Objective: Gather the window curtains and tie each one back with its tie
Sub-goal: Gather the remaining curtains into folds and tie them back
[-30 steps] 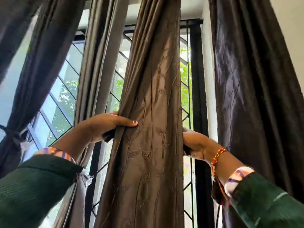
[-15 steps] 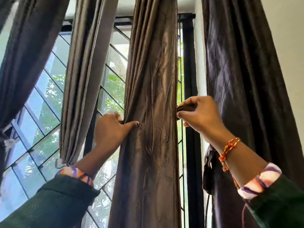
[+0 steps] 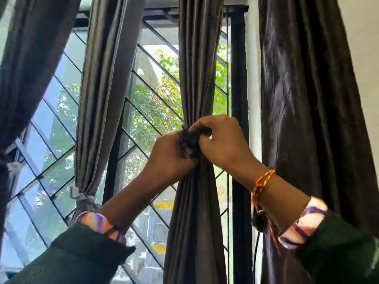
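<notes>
A brown curtain (image 3: 200, 68) hangs in the middle of the window, squeezed into a narrow waist at hand height. My left hand (image 3: 170, 158) grips the bunched fabric from the left. My right hand (image 3: 221, 140) pinches a dark tie (image 3: 188, 143) at the front of that waist. The two hands touch over the tie, and its ends are hidden between my fingers. To the left, a grey-brown curtain (image 3: 102, 89) is bound low down by a pale knotted tie (image 3: 82, 196).
A dark curtain (image 3: 311, 119) hangs loose at the right against the white wall (image 3: 361, 37). Another dark curtain (image 3: 26, 68) hangs at the far left, tied at its edge. Behind them is the window's diagonal black grille (image 3: 147, 93) and black frame (image 3: 238, 78).
The middle curtain has been drawn from a wide panel into a tight bunch. Both hands came together at its front, the right hand bringing the tie across.
</notes>
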Demonstrator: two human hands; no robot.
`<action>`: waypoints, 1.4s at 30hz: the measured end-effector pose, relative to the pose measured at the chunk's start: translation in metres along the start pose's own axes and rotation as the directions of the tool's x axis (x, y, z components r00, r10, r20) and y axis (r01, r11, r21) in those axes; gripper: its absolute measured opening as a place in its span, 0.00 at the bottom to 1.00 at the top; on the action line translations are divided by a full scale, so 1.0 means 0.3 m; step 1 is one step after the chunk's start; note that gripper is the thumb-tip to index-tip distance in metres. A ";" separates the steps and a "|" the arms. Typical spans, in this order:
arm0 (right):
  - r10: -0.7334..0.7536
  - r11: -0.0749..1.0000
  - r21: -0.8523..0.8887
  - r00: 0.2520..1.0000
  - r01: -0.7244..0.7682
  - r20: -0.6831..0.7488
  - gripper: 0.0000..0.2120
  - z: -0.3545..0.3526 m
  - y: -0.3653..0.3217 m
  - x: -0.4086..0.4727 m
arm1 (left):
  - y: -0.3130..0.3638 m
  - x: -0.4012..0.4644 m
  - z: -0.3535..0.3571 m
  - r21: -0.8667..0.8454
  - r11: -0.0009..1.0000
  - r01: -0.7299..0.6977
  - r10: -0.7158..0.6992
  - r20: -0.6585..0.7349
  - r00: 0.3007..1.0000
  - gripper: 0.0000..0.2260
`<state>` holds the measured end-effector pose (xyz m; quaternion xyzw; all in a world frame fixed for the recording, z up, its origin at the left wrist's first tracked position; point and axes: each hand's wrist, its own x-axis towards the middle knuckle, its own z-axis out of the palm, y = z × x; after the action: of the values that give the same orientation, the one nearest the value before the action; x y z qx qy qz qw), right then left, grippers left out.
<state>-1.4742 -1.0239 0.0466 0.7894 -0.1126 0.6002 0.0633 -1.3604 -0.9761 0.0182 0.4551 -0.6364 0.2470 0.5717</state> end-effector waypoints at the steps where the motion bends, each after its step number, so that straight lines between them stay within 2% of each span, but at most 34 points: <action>1: 0.028 0.999 0.027 1.000 -0.028 0.005 0.15 -0.005 0.010 0.011 | -0.008 -0.008 -0.006 -0.050 0.999 -0.016 0.017 0.032 0.999 0.09; 3: 0.064 0.996 0.063 0.998 -0.065 0.018 0.10 -0.008 0.029 0.027 | -0.030 -0.020 -0.021 -0.015 0.992 -0.125 0.126 0.031 0.992 0.11; 4: 0.082 0.993 0.088 0.996 -0.084 0.025 0.07 -0.006 0.037 0.034 | -0.037 -0.020 -0.033 0.070 0.977 -0.201 0.200 0.023 0.980 0.11; 6: 0.132 0.975 0.171 0.990 -0.139 0.052 0.07 -0.002 0.044 0.043 | -0.032 -0.016 -0.056 0.329 0.884 -0.333 0.332 0.061 0.941 0.12; 8: 0.182 0.950 0.240 0.979 -0.199 0.092 0.09 0.002 0.045 0.055 | -0.031 -0.003 -0.060 0.478 0.790 -0.385 0.410 0.055 0.910 0.09; 9: 0.191 0.943 0.253 0.974 -0.216 0.118 0.09 0.004 0.047 0.062 | -0.004 0.005 -0.067 0.445 0.829 -0.339 0.372 0.015 0.928 0.07; 10: 0.187 0.941 0.258 0.972 -0.220 0.145 0.08 0.006 0.046 0.067 | 0.013 0.022 -0.075 0.401 0.872 -0.281 0.332 -0.061 0.941 0.08; 11: 0.178 0.942 0.258 0.970 -0.216 0.163 0.08 0.006 0.043 0.071 | 0.023 0.036 -0.078 0.333 0.909 -0.250 0.289 -0.073 0.954 0.11; 12: 0.174 0.943 0.257 0.970 -0.213 0.167 0.08 0.005 0.039 0.072 | 0.033 0.043 -0.085 0.316 0.911 -0.265 0.293 -0.044 0.955 0.12; 13: 0.179 0.940 0.263 0.970 -0.218 0.164 0.09 0.000 0.036 0.075 | 0.042 0.054 -0.091 0.384 0.849 -0.362 0.376 0.042 0.926 0.11; 15: 0.196 0.909 0.332 0.962 -0.251 0.191 0.13 -0.016 0.038 0.075 | 0.024 0.077 -0.112 0.460 0.755 -0.467 0.439 0.175 0.881 0.11; 16: 0.188 0.882 0.386 0.953 -0.270 0.236 0.15 -0.026 0.036 0.069 | 0.024 0.092 -0.124 0.460 0.767 -0.447 0.398 0.205 0.894 0.12; 19: 0.081 0.847 0.472 0.936 -0.247 0.343 0.20 -0.050 0.019 0.043 | 0.016 0.129 -0.131 0.270 0.936 -0.228 0.214 0.081 0.974 0.11; 21: 0.032 0.850 0.493 0.951 -0.188 0.307 0.18 -0.050 0.009 0.036 | 0.014 0.135 -0.129 -0.015 0.999 -0.038 0.039 0.083 0.996 0.09; 23: 0.025 0.865 0.483 0.975 -0.133 0.223 0.15 -0.046 0.003 0.041 | 0.010 0.129 -0.127 -0.231 0.969 0.089 -0.063 0.117 0.991 0.03; 24: 0.032 0.869 0.480 0.981 -0.121 0.189 0.13 -0.045 0.000 0.046 | 0.009 0.127 -0.126 -0.287 0.951 0.116 -0.081 0.132 0.988 0.01; 27: 0.042 0.883 0.458 0.989 -0.101 0.139 0.10 -0.047 -0.004 0.057 | 0.003 0.113 -0.130 -0.392 0.909 0.139 -0.074 0.176 0.982 0.02; 30: 0.052 0.897 0.427 0.987 -0.113 0.152 0.11 -0.043 -0.013 0.063 | -0.011 0.111 -0.141 -0.401 0.909 0.118 -0.039 0.200 0.979 0.15; 31: 0.064 0.897 0.425 0.986 -0.125 0.154 0.11 -0.036 -0.017 0.065 | -0.017 0.110 -0.142 -0.316 0.946 0.069 -0.012 0.179 0.984 0.19; 33: 0.119 0.901 0.403 0.985 -0.161 0.127 0.10 -0.019 -0.020 0.072 | -0.019 0.107 -0.137 0.023 0.993 -0.117 0.114 0.118 0.987 0.19; 35: 0.183 0.898 0.385 0.977 -0.212 0.113 0.09 -0.011 -0.029 0.078 | -0.016 0.097 -0.135 0.311 0.910 -0.274 0.264 0.075 0.962 0.23; 38: 0.193 0.901 0.362 0.967 -0.241 0.165 0.10 -0.015 -0.045 0.076 | -0.003 0.078 -0.123 0.587 0.766 -0.263 0.303 0.032 0.953 0.22; 40: 0.195 0.901 0.354 0.963 -0.252 0.188 0.10 -0.020 -0.053 0.079 | 0.013 0.067 -0.118 0.669 0.701 -0.247 0.336 -0.005 0.942 0.17; 42: 0.234 0.876 0.381 0.951 -0.297 0.203 0.08 -0.022 -0.059 0.088 | 0.031 0.059 -0.112 0.723 0.627 -0.291 0.409 0.013 0.913 0.14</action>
<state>-1.4692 -1.0080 0.0744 0.8050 -0.0972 0.5521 -0.1942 -1.3503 -0.9489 0.0443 0.4868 -0.5215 0.6135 0.3387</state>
